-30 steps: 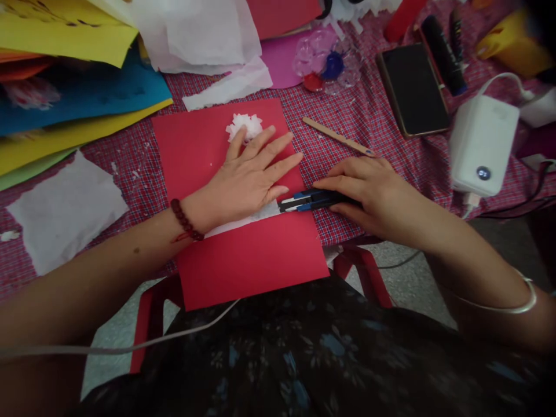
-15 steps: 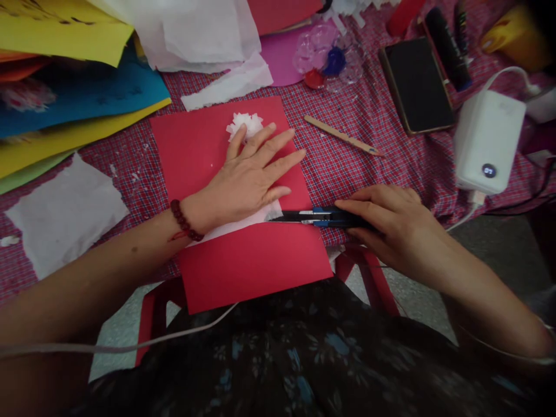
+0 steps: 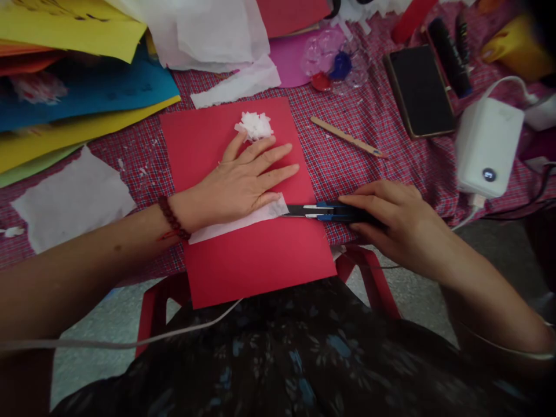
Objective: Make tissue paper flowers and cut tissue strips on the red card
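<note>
One paper strip (image 3: 243, 226) lies under our spread left hand (image 3: 243, 188); our right hand (image 3: 391, 214) grips a cutter (image 3: 334, 212) over the red sheet's (image 3: 269, 255) right edge; a slip could cut us.

Left forearm (image 3: 99, 252): slants in from the person's left side, small dark spot showing partway along.
Left wrist (image 3: 185, 205): nearly in line with the forearm, little bend that I can see.
Left hand (image 3: 238, 182): palm down, back upward, flat and spread.
Left fingers (image 3: 280, 175): fanned with gaps between, tips pointing ahead and to the person's right.
Left thumb (image 3: 264, 201): on the side nearest the body, laid out low, apart from the forefinger.
Right forearm (image 3: 471, 275): angles inward from the person's right.
Right hand (image 3: 386, 211): back up, curled in a grip, clear of the other hand.
Right forefinger (image 3: 360, 201): reaching forward, lightly bent, opposite the thumb.
Right thumb (image 3: 367, 233): nearer the body, tip pointing left.
</note>
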